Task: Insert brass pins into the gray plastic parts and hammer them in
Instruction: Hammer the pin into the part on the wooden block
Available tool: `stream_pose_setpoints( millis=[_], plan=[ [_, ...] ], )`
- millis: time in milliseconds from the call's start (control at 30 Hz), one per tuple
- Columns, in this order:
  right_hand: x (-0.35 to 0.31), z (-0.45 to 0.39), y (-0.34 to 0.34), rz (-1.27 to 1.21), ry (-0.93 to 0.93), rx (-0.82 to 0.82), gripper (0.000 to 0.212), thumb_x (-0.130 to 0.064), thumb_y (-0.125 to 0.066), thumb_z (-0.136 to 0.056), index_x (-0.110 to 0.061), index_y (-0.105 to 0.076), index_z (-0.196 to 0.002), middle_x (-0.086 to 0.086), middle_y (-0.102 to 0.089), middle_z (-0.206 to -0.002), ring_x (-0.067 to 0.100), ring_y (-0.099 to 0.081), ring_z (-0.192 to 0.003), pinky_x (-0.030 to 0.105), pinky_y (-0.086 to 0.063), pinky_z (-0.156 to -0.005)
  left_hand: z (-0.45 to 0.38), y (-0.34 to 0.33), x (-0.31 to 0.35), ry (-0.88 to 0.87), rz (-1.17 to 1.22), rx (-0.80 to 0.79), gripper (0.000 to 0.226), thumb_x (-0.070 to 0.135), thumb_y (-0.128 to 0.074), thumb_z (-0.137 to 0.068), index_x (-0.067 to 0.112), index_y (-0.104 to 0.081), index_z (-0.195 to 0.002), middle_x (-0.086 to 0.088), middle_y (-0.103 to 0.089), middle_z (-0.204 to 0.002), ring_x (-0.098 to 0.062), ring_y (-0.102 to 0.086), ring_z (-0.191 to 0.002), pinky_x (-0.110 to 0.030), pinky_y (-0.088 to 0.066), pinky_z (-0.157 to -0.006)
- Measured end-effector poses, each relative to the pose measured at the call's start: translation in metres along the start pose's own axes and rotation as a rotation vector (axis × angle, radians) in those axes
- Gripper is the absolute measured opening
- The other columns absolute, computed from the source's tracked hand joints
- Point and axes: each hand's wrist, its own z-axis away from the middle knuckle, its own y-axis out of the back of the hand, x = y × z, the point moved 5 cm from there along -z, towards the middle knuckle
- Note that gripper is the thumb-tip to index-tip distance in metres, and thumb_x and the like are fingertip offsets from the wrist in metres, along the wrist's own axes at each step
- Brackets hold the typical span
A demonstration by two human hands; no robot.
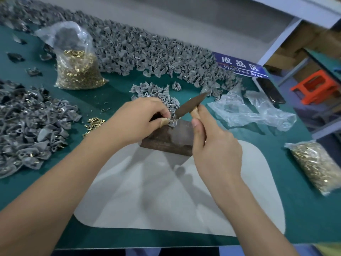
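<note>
Your left hand [145, 119] pinches a gray part [172, 122] on the block [169, 139]; your right hand [212, 145] grips the hammer [191, 104]. A large unfinished pile [147, 52] remains.

gray plastic parts [147, 50], teal table [304, 209]

2 hands [140, 117], 2 pin bags [79, 71], 1 hammer [191, 104].

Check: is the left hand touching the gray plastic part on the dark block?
Touching. The head view shows the left hand pinching the gray plastic part on the dark block.
</note>
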Motion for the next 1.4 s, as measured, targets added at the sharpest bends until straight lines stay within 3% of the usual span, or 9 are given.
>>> stream_pose_setpoints(
  millis=[167, 267, 367, 500, 733, 833, 1400],
  plan=[
    [-0.002, 0.001, 0.001, 0.004, -0.002, 0.002, 0.041, -0.045, -0.035, -0.107, -0.04, -0.052, -0.144, 0.003, -0.074, -0.088, 0.034, -0.066, -0.075, 0.034, -0.03, -0.055, -0.001, 0.001, -0.001, -0.002, 0.0, 0.01, 0.008, 0.033, -0.066, -0.095, 0.033, -0.071, -0.102, 0.019, -0.064, -0.104, -0.011, -0.059, -0.103, -0.041, -0.053, -0.086],
    [0.0, -0.001, -0.006, 0.05, -0.037, -0.081, 0.045, -0.049, -0.028, -0.105, -0.045, -0.047, -0.146, 0.003, -0.074, -0.092, 0.035, -0.067, -0.082, 0.036, -0.032, -0.057, -0.001, 0.002, -0.001, -0.016, -0.004, 0.027, 0.007, 0.032, -0.068, -0.095, 0.032, -0.071, -0.101, 0.019, -0.063, -0.101, -0.01, -0.059, -0.1, -0.04, -0.053, -0.084],
    [0.0, 0.0, -0.001, 0.018, -0.038, -0.038, 0.049, -0.051, -0.024, -0.104, -0.044, -0.047, -0.147, 0.001, -0.074, -0.094, 0.034, -0.068, -0.082, 0.038, -0.038, -0.056, 0.0, 0.003, -0.001, -0.025, 0.01, 0.03, 0.005, 0.032, -0.068, -0.095, 0.032, -0.071, -0.099, 0.019, -0.064, -0.099, -0.01, -0.059, -0.097, -0.04, -0.053, -0.085],
    [0.0, 0.0, 0.0, 0.001, -0.028, -0.03, 0.043, -0.047, -0.033, -0.106, -0.044, -0.05, -0.145, 0.003, -0.075, -0.089, 0.036, -0.068, -0.079, 0.037, -0.036, -0.056, 0.0, 0.003, -0.001, -0.032, 0.014, 0.032, 0.005, 0.032, -0.069, -0.094, 0.031, -0.071, -0.098, 0.018, -0.065, -0.098, -0.01, -0.059, -0.095, -0.042, -0.052, -0.085],
    [0.001, -0.005, -0.001, 0.03, -0.025, -0.062, 0.044, -0.05, -0.029, -0.105, -0.046, -0.047, -0.145, 0.002, -0.075, -0.096, 0.036, -0.068, -0.084, 0.039, -0.045, -0.059, 0.0, 0.003, -0.001, -0.028, 0.045, 0.037, 0.005, 0.028, -0.071, -0.093, 0.028, -0.073, -0.098, 0.015, -0.067, -0.099, -0.014, -0.062, -0.097, -0.044, -0.053, -0.086],
    [-0.001, -0.005, -0.003, 0.051, 0.005, -0.07, 0.039, -0.047, -0.036, -0.106, -0.046, -0.05, -0.142, 0.004, -0.075, -0.089, 0.037, -0.067, -0.079, 0.038, -0.038, -0.057, 0.0, 0.004, -0.001, -0.039, 0.046, 0.04, 0.006, 0.027, -0.072, -0.093, 0.026, -0.074, -0.098, 0.014, -0.068, -0.099, -0.015, -0.063, -0.097, -0.044, -0.053, -0.086],
    [-0.001, -0.007, -0.004, 0.047, 0.04, -0.024, 0.035, -0.043, -0.042, -0.107, -0.041, -0.056, -0.139, 0.005, -0.074, -0.084, 0.038, -0.067, -0.073, 0.037, -0.039, -0.054, 0.001, 0.007, -0.004, 0.028, 0.149, 0.081, 0.006, 0.025, -0.077, -0.09, 0.023, -0.08, -0.094, 0.014, -0.074, -0.095, -0.009, -0.068, -0.092, -0.039, -0.055, -0.09]
  ],
)
